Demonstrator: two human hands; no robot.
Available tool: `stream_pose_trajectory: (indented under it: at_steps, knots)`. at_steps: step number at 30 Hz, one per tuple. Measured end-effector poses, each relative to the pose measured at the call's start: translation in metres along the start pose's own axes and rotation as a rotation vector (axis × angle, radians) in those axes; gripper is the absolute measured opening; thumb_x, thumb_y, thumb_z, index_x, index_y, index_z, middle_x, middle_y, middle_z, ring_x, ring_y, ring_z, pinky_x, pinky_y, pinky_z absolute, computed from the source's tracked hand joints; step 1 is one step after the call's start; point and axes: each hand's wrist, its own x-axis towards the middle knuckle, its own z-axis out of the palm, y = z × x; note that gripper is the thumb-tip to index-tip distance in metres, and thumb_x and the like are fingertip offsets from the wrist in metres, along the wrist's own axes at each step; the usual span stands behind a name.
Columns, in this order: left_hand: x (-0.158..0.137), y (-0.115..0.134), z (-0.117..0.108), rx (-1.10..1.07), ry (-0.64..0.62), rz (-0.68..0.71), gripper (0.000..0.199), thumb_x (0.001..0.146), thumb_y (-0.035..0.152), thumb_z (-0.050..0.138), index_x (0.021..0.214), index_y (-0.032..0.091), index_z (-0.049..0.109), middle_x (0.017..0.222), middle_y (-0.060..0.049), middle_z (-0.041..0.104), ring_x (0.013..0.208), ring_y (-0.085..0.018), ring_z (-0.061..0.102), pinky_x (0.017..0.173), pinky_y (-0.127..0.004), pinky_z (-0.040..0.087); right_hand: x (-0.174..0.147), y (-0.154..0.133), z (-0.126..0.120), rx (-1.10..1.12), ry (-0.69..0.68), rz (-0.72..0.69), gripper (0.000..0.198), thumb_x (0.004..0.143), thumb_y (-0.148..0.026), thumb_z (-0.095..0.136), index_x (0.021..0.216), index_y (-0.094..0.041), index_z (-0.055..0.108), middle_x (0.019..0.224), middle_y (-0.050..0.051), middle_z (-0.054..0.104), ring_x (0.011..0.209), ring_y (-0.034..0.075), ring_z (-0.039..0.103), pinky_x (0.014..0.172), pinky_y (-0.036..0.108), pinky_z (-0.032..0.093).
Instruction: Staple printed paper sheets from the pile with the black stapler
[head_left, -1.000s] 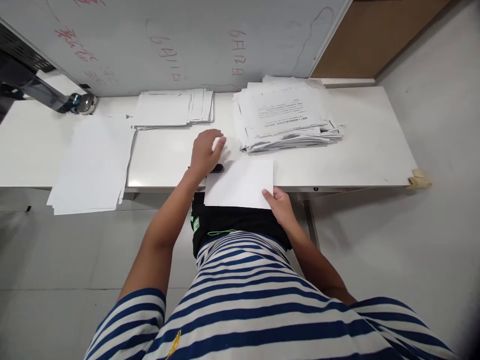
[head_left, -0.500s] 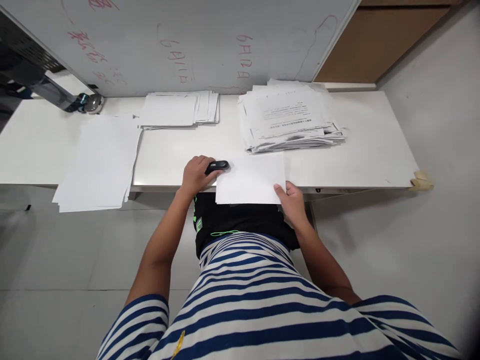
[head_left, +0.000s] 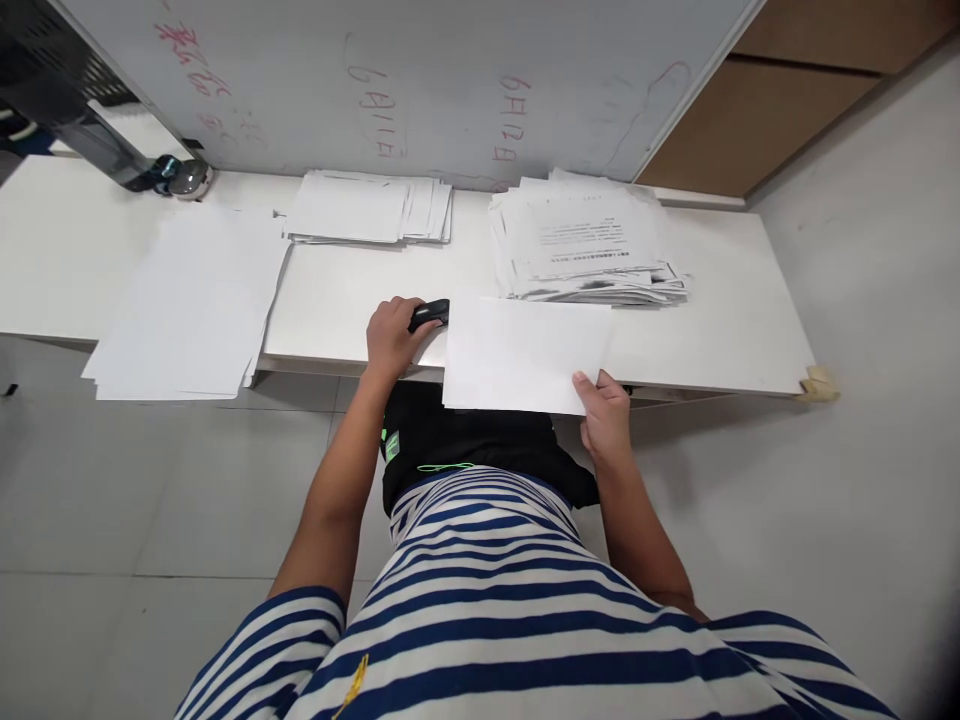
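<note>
My left hand point(head_left: 394, 335) is closed around a black stapler point(head_left: 430, 314) that rests at the front of the white desk. Its nose points right, close to the left edge of a blank white sheet of paper point(head_left: 525, 350). With thumb on top and fingers beneath, my right hand point(head_left: 605, 408) pinches that paper by its lower right corner. The paper's front edge sticks out past the desk over my lap. Whether it is one sheet or a few, I cannot tell.
Behind the paper lies a thick, uneven pile of printed sheets point(head_left: 585, 235). A smaller paper stack point(head_left: 352, 207) sits at the back, and large blank sheets point(head_left: 187, 300) overhang the front edge at left. A whiteboard point(head_left: 450, 60) rises behind the white desk point(head_left: 720, 330).
The paper has moved right with my right hand, and its left edge has come away from the stapler's nose. My left hand stays on the stapler. The camera view has shifted slightly.
</note>
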Motion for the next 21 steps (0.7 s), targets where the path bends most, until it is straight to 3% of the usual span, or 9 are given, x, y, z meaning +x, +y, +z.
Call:
stream_pose_trajectory:
  at_steps: [4,8,13,16,21]
  knots:
    - [0.000,-0.001,-0.001,-0.018,0.040,-0.014,0.025,0.090,0.042,0.067,0.107,0.025,0.064,0.104,-0.008,0.068,0.098,-0.026,0.058,0.083,-0.038,0.045,-0.001,-0.001,0.010,0.053,0.004,0.028,0.036,0.075,-0.045,0.080,0.099,-0.019,0.075,0.099,0.004,0.079,0.097,0.023,0.073,0.095,0.043,0.058]
    - [-0.002,-0.006,-0.001,-0.023,0.078,-0.027,0.019,0.091,0.031,0.064,0.108,0.023,0.062,0.102,-0.008,0.067,0.098,-0.026,0.059,0.081,-0.037,0.045,0.019,-0.019,0.047,0.084,-0.079,0.001,0.038,0.077,-0.050,0.079,0.099,-0.019,0.073,0.097,0.005,0.078,0.100,0.025,0.072,0.096,0.045,0.058]
    - [-0.002,-0.011,0.003,0.081,0.049,-0.027,0.009,0.092,0.030,0.060,0.093,0.020,0.061,0.094,-0.010,0.063,0.093,-0.028,0.059,0.078,-0.037,0.045,0.080,-0.048,0.139,0.046,-0.320,-0.222,0.039,0.082,-0.059,0.071,0.093,-0.022,0.066,0.098,0.003,0.072,0.108,0.023,0.067,0.097,0.041,0.058]
    - [-0.002,-0.010,0.005,0.115,0.074,-0.012,0.025,0.093,0.043,0.062,0.099,0.019,0.062,0.097,-0.011,0.064,0.095,-0.029,0.058,0.081,-0.039,0.046,0.117,-0.071,0.206,0.053,-0.449,-0.178,0.044,0.082,-0.065,0.067,0.095,-0.023,0.061,0.095,0.003,0.067,0.106,0.023,0.065,0.087,0.039,0.061]
    - [-0.004,-0.009,0.009,0.155,0.099,0.062,0.038,0.094,0.056,0.058,0.105,0.020,0.063,0.094,-0.010,0.066,0.091,-0.026,0.058,0.079,-0.038,0.046,0.154,-0.117,0.301,0.238,-0.654,-0.093,0.033,0.088,-0.056,0.065,0.097,-0.025,0.058,0.095,0.001,0.063,0.103,0.019,0.065,0.080,0.032,0.061]
